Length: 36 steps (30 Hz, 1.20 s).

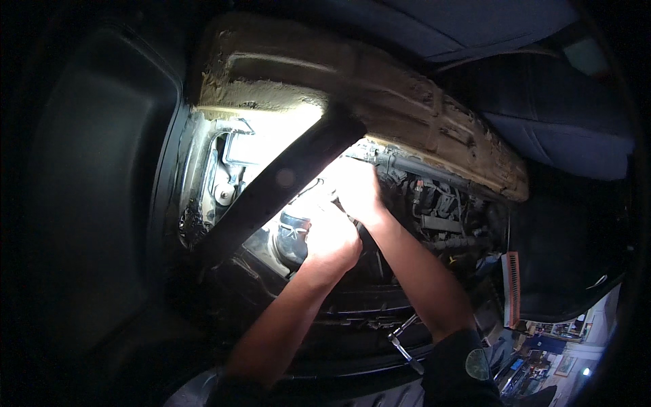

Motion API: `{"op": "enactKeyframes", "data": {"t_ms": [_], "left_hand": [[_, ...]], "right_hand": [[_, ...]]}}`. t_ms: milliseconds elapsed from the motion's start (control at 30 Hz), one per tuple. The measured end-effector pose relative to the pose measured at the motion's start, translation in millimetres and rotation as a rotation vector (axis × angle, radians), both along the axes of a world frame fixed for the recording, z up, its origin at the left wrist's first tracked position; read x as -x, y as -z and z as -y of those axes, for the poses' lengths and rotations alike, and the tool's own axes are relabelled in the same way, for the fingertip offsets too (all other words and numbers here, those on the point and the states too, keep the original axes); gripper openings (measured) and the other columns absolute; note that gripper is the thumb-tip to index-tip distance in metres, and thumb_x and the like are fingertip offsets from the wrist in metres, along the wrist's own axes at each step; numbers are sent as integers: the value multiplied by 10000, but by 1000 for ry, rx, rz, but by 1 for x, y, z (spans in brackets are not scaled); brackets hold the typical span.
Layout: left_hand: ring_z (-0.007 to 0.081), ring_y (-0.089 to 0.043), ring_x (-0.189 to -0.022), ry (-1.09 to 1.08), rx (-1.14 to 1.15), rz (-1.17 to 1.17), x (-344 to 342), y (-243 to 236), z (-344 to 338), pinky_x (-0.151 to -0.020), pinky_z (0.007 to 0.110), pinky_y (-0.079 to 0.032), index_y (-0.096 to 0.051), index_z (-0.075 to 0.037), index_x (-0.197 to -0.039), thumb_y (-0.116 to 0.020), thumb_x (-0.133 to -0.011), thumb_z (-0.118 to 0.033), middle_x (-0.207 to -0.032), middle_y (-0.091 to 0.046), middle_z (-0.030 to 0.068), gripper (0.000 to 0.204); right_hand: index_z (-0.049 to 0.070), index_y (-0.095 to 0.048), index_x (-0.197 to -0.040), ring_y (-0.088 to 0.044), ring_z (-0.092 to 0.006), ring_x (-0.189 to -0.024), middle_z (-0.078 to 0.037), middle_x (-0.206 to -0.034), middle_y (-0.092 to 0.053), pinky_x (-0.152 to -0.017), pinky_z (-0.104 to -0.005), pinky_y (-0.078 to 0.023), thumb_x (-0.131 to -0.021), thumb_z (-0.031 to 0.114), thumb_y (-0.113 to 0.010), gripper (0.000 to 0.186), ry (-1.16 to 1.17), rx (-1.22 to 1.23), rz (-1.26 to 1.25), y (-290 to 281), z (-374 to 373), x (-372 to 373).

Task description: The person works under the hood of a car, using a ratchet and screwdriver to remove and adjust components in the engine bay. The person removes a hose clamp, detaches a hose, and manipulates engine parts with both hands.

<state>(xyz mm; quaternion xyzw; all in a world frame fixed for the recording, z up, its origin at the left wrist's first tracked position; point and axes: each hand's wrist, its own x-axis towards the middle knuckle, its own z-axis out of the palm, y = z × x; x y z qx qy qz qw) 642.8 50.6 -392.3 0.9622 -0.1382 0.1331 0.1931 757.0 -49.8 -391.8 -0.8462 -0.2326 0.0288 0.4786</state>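
Note:
Both my hands reach into a brightly lit engine bay, close together. My left hand (333,239) is closed, its knuckles beside a dark rounded engine part (291,237). Just above and to the right, my right hand (361,191) curls inward with its fingers toward the left hand. Glare washes out the fingertips of both, so whatever lies between them cannot be made out. A long dark bar (271,186) slants across the bay left of my hands, and strong white light spills from behind it.
A raised brown padded cover (291,74) lines the far side. Hoses and engine parts (441,207) fill the right. A ratchet (405,351) lies near the front edge; an orange-edged pleated filter (513,288) stands at right. A dark molded panel (102,163) bounds the left.

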Motion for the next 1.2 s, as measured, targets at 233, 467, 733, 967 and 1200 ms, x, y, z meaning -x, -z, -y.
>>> {"op": "enactKeyframes", "data": {"t_ms": [233, 467, 733, 967, 1200], "left_hand": [[432, -604, -876, 152, 32, -66, -3, -17, -16, -794, 560, -471, -717, 77, -932, -656, -756, -220, -921, -650, 293, 350], [443, -608, -966, 115, 276, -148, -5, -1, -8, -859, 586, -472, -675, 136, -1091, -670, -780, -203, -1012, -650, 331, 459], [469, -631, -937, 123, 289, -252, -11, 9, -8, -827, 515, -522, -620, 165, -1179, -639, -837, -176, -1110, -607, 387, 482], [399, -634, -749, 84, 428, 88, -17, 10, -5, -699, 505, -514, -692, 33, -925, -634, -835, -176, -824, -665, 215, 236], [402, -594, -701, 211, -18, 82, -9, 5, -14, -671, 497, -479, -699, -4, -844, -667, -779, -224, -732, -617, 194, 231]], "right_hand": [[22, -650, -1003, -684, -427, -810, -216, -917, -665, -707, -503, -534, -947, 220, -699, 212, 206, 471, 146, -69, 29, 109], [-5, -624, -1174, -731, -224, -905, -152, -1004, -755, -794, -366, -570, -959, 162, -713, 287, 461, 88, -213, -63, 11, 72], [-23, -699, -1075, -684, -161, -787, -96, -893, -751, -722, -307, -545, -989, 112, -630, 174, 392, 198, -176, -58, -10, 50], [45, -709, -1090, -686, -283, -886, -111, -1007, -713, -806, -368, -561, -905, 105, -662, 201, -144, 536, 48, -1, -33, -13], [23, -713, -1078, -686, -278, -869, -107, -936, -716, -849, -386, -551, -941, 122, -630, 188, -239, -268, -260, -23, -14, -4]]}}
